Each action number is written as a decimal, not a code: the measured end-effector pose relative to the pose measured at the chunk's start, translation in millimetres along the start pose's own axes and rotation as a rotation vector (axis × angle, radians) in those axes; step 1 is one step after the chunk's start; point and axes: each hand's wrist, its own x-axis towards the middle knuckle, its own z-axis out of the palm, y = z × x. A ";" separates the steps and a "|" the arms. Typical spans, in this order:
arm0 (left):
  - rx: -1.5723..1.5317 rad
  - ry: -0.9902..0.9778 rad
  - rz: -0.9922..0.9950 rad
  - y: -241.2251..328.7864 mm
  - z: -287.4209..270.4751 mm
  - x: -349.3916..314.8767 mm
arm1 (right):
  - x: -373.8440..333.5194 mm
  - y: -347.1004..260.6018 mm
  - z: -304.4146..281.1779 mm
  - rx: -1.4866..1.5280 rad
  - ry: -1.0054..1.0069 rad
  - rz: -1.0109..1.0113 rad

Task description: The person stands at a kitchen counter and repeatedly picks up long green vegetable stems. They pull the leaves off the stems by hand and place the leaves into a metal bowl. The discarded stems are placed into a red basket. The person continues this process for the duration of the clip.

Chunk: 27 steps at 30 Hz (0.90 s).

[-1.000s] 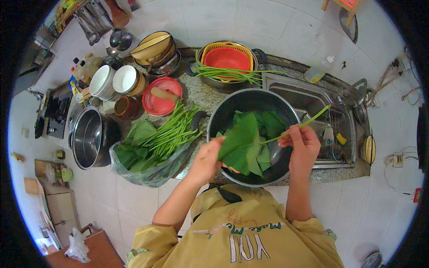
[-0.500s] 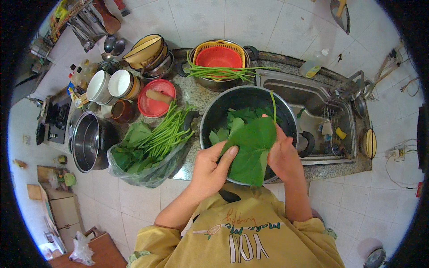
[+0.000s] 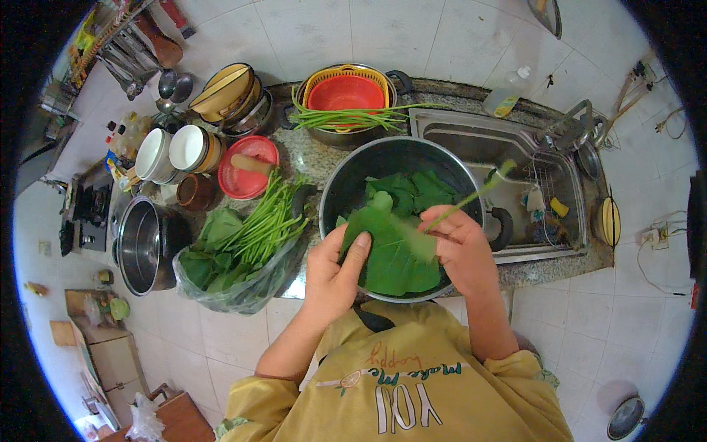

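Over a big dark pot (image 3: 442,158) I hold a broad green leaf (image 3: 398,261), its edge pinched between the thumb and fingers of my left hand (image 3: 329,269). My right hand (image 3: 465,254) is closed on a thin green leaf stalk (image 3: 471,197) at the leaf's right side. The stalk points up and right, its tip blurred. Whether it is joined to the leaf, I cannot tell. Loose green leaves (image 3: 412,190) lie inside the pot, partly hidden by the held leaf and my hands.
Left of the pot sits a clear plastic bag (image 3: 243,302) of leafy greens on stalks, beside an empty metal pot (image 3: 143,243). Trimmed stalks (image 3: 346,118) lie across a red basket (image 3: 346,92) behind. A steel sink (image 3: 471,136) is at right; bowls (image 3: 188,147) stand at back left.
My right hand has closed on the stalk, which now sticks out up and right instead of standing upright above the leaf. The leaf has shifted slightly left; the whole view has moved a little.
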 end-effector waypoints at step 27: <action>0.292 0.013 0.172 -5.5 9.0 23.3 | -4.8 0.2 1.3 -0.018 -0.105 -0.012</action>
